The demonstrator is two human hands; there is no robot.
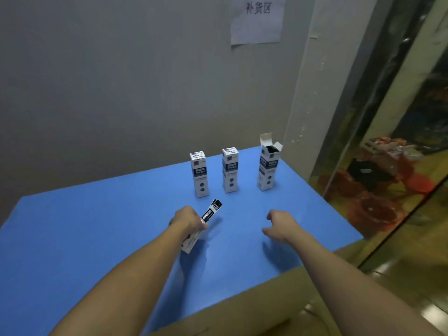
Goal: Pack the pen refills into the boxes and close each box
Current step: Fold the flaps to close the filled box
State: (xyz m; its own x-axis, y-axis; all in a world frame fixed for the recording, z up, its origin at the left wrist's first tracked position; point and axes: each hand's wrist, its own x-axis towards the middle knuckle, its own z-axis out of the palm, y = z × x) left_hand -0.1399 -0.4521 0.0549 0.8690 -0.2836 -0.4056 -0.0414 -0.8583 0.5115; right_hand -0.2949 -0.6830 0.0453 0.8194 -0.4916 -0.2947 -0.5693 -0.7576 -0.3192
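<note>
Three white and dark blue refill boxes stand upright in a row on the blue table top (97, 226). The left box (199, 174) and the middle box (230, 169) have their lids closed. The right box (268, 167) has its top flaps open, with dark contents showing inside. My left hand (188, 220) is closed around a fourth box (211, 212), tilted with its upper end pointing up and right and its lower end sticking out below my fist. My right hand (278, 225) hovers over the table with loosely curled fingers and holds nothing.
A grey wall runs behind the table with a paper sign (258, 19) on it. The table's right edge drops off beside a reflective glass panel (388, 178). A brown cardboard surface (254, 306) lies below the table's front edge.
</note>
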